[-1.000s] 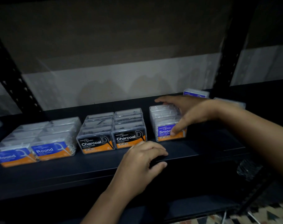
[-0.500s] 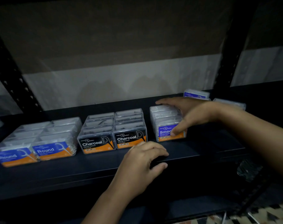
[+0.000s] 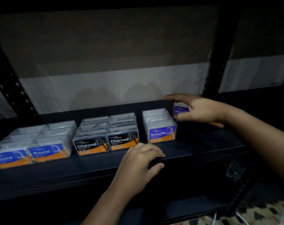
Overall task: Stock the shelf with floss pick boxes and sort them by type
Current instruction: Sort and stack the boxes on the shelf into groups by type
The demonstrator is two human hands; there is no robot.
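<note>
Purple-labelled Smooth floss pick box (image 3: 181, 110) is in the right hand (image 3: 201, 109), fingers arched over its top and thumb under its front, just right of and behind the Smooth row (image 3: 160, 127) on the black shelf (image 3: 194, 150). Judging by the layout, the step in hand is gathering stray Smooth boxes; next, this one needs setting square beside that row, label forward. The left hand (image 3: 141, 161) grips the shelf's front edge, fingers curled over it. Charcoal boxes (image 3: 106, 135) and Round boxes (image 3: 34, 143) sit grouped to the left.
</note>
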